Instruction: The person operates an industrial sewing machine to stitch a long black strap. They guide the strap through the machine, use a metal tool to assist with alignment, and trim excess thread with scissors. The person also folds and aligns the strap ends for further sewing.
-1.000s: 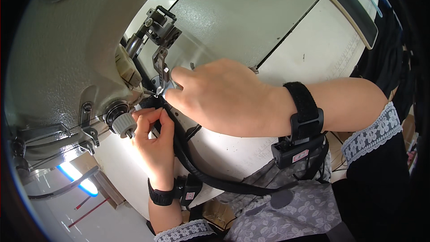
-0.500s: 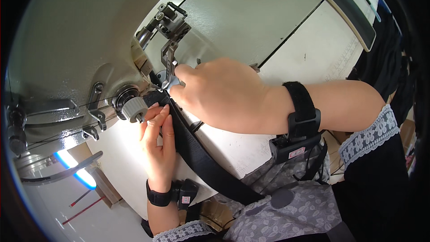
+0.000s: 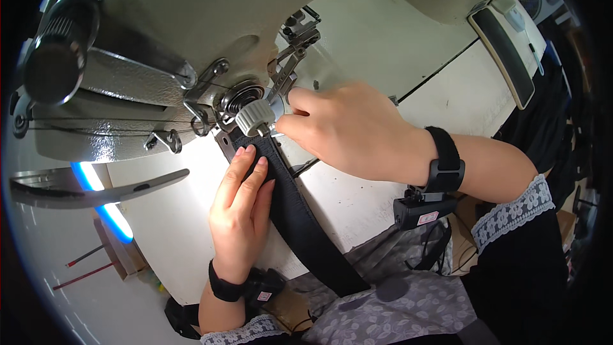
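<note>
Black strip (image 3: 297,217) is being pressed under the outstretched left hand (image 3: 241,227), while the curled right hand (image 3: 357,131) is being held to its right, any pinch impossible to tell.

Black sleeves (image 3: 523,259), white lace cuffs (image 3: 514,214); black wrist straps (image 3: 445,147), boxy modules (image 3: 415,212); grey leaf-print apron (image 3: 402,313).

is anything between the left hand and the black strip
Nothing visible: the left hand rests directly on the black strip. The ribbed knob sits past the fingertips, not between hand and strip.
</note>
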Available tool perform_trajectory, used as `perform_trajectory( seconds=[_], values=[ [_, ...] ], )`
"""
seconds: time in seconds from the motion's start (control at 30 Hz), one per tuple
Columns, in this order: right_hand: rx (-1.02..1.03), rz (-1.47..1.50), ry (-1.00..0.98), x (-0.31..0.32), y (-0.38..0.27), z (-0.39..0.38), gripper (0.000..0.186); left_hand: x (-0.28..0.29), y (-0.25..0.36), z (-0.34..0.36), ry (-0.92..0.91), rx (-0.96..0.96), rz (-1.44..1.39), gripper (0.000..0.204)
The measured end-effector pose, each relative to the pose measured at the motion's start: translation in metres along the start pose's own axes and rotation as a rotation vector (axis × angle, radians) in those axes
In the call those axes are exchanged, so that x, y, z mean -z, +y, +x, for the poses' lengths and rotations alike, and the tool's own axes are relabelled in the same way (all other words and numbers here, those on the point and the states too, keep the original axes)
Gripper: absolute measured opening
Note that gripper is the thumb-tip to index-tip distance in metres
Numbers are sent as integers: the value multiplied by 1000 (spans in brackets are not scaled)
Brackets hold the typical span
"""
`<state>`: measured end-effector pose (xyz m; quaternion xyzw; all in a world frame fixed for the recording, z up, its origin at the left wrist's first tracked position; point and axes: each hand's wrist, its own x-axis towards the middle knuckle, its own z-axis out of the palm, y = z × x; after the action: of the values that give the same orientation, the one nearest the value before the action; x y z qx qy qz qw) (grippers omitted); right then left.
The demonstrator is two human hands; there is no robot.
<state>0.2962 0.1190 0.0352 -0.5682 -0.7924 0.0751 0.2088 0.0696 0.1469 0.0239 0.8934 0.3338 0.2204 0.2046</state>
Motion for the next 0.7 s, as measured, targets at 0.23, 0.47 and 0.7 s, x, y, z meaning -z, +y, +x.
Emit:
perform_trajectory(
  seconds=[0.23, 0.47, 0.7],
  values=[
    [0, 27, 9, -2, -2, -2, 6, -2, -4, -2, 27, 13, -74, 29],
    [-48, 141, 0, 16, 0, -17, 17, 11, -29, 7, 14, -58, -139, 33],
    [-726, 1158, -36, 27, 5, -21, 35, 27, -81, 59, -351, 124, -234, 82]
  ],
)
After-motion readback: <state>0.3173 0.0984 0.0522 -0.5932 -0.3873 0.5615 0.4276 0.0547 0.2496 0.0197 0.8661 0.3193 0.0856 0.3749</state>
